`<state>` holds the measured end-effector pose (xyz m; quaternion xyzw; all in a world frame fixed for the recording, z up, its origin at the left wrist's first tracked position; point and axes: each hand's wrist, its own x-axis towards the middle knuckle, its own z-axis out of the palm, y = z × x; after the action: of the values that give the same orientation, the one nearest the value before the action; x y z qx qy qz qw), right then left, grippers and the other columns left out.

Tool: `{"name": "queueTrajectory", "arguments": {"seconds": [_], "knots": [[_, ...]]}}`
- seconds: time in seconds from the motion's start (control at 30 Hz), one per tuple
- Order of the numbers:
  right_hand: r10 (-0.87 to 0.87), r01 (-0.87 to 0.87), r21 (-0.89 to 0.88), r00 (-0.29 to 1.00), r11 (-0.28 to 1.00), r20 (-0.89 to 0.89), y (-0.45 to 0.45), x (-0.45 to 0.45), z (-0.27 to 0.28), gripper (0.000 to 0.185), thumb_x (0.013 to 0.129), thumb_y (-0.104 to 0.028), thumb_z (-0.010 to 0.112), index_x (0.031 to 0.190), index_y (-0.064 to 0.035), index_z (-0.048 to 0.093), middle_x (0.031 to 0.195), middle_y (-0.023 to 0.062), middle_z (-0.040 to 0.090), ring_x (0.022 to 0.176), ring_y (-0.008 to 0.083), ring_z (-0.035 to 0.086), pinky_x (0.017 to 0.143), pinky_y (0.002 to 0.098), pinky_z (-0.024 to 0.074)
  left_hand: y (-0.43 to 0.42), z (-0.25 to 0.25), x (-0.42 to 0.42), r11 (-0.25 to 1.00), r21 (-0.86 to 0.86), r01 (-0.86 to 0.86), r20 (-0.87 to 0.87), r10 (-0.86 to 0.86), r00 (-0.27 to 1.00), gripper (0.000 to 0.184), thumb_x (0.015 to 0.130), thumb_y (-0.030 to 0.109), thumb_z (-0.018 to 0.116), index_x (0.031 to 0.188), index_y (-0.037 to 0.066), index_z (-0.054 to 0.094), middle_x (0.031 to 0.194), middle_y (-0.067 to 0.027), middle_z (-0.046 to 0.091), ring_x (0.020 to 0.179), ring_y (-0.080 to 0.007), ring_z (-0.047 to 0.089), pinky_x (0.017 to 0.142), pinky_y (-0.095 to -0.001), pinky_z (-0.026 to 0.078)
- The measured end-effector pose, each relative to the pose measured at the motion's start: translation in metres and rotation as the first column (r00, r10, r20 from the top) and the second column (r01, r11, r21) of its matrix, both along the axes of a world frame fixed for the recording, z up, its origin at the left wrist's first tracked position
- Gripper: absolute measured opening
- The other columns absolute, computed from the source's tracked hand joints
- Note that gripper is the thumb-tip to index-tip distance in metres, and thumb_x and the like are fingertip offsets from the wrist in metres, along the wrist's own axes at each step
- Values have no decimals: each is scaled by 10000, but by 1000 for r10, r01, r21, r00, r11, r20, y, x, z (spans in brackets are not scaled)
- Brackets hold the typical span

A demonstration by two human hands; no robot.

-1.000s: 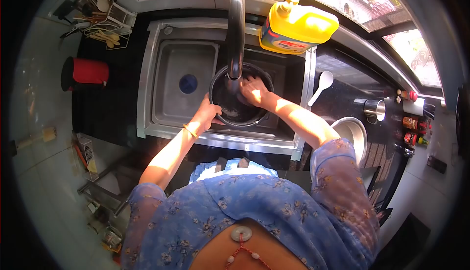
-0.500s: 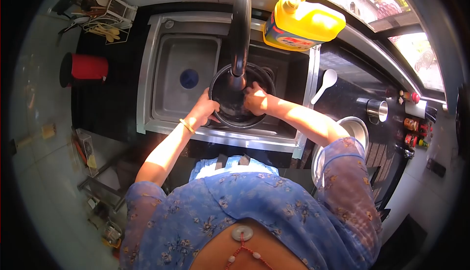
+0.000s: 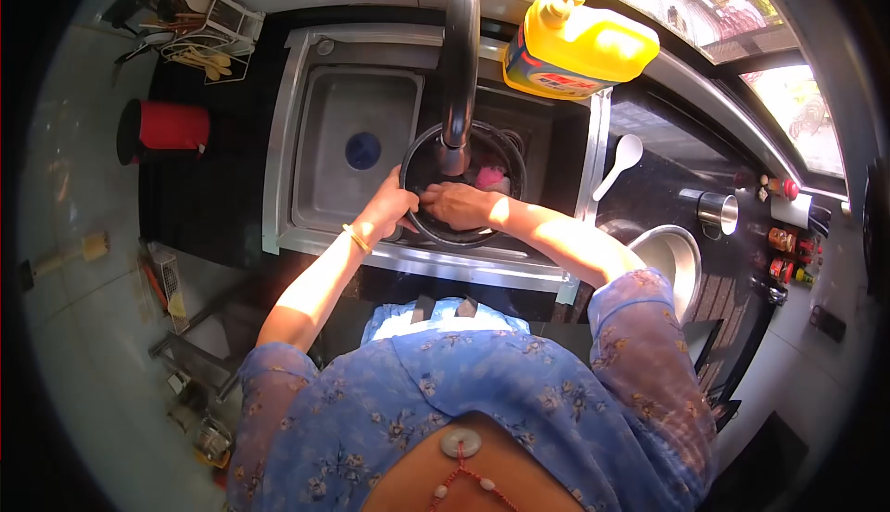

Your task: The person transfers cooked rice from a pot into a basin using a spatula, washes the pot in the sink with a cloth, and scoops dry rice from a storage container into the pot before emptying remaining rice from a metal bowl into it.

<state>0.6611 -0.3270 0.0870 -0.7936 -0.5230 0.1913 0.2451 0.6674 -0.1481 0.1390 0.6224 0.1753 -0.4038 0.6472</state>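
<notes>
A round black pot (image 3: pixel 518 161) stands in the right-hand part of the sink, beneath the dark faucet (image 3: pixel 457 76). At its left rim, my left hand (image 3: pixel 387 204) is closed, with the fingers wrapped over the edge. My right hand (image 3: pixel 459 204) reaches down inside the pot, its curled fingers close to the left inner wall. What those fingers hold, if anything, is hidden. Behind the right wrist, a pink and whitish object (image 3: pixel 490 177) shows in the pot; its kind is unclear.
The sink's left basin (image 3: pixel 324 187) has a blue drain piece (image 3: pixel 362 150). A yellow jug (image 3: pixel 593 44) stands behind the sink. To the right are a white spoon (image 3: pixel 619 164), a metal mug (image 3: pixel 718 213) and a metal basin (image 3: pixel 691 257). A red container (image 3: pixel 171 130) stands left.
My right hand has moved from the pot's right side to its left inner wall. The pink object has come into view. My left hand has stayed on the rim.
</notes>
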Motion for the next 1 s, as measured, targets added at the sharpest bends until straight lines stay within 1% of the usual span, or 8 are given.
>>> {"name": "queueTrajectory", "arguments": {"seconds": [0.1,0.23,0.27,0.5,0.53,0.77,0.8,1.0], "knots": [[15,-25,-61,987,998,-162,-2,-13,3,199,758,-86,535,903,-19,654,1008,119,603,1009,283,538,867,372,444,3,3,1,999,-38,-2,7,2,1000,660,631,-64,480,1269,24,335,1001,-153,489,776,-285,590,445,-386,552],[35,-39,-122,999,992,-39,-1,-7,11,192,773,-111,530,878,-11,657,985,124,609,994,288,553,851,377,456,0,10,1,1000,-17,-8,28,8,1000,667,629,-66,483,1272,30,333,984,-150,497,733,-272,597,440,-384,549],[-25,23,38,999,999,36,3,-4,7,183,767,-111,533,854,-12,661,964,124,613,983,287,559,835,380,466,0,10,2,1000,-21,-22,36,22,999,670,629,-67,483,1274,32,331,977,-147,501,724,-266,600,438,-383,548],[-82,80,-22,990,997,-116,1,-14,-1,179,743,-117,553,834,-4,658,955,134,614,964,297,557,854,380,450,1,7,0,1000,-20,-8,15,8,1000,676,632,-76,474,1281,37,322,977,-141,501,725,-257,596,435,-375,543],[-106,104,51,993,993,43,3,-10,0,183,734,-120,564,840,-3,657,960,140,611,957,299,556,834,385,457,1,5,0,1000,-13,-12,18,12,1000,673,631,-76,474,1277,37,326,976,-140,500,724,-256,594,434,-374,543],[-63,57,-63,993,996,-104,0,-14,5,170,742,-101,566,850,-3,653,968,145,606,977,310,551,839,390,454,1,5,-2,1000,-19,-18,54,19,998,659,626,-66,478,1264,21,334,970,-139,496,715,-254,588,444,-371,548],[-86,86,19,996,996,-7,2,-11,3,174,748,-112,564,851,-3,652,966,142,607,979,312,553,835,385,458,1,4,-2,1000,-21,-18,53,19,998,659,626,-66,478,1264,21,334,970,-139,496,715,-254,588,444,-371,548],[-60,60,6,998,998,-30,0,-14,5,167,745,-119,558,826,-9,654,952,143,611,969,309,554,839,396,453,1,5,-2,1000,-14,-16,43,16,999,666,629,-61,480,1273,31,336,975,-139,499,720,-259,589,457,-377,553]]}}
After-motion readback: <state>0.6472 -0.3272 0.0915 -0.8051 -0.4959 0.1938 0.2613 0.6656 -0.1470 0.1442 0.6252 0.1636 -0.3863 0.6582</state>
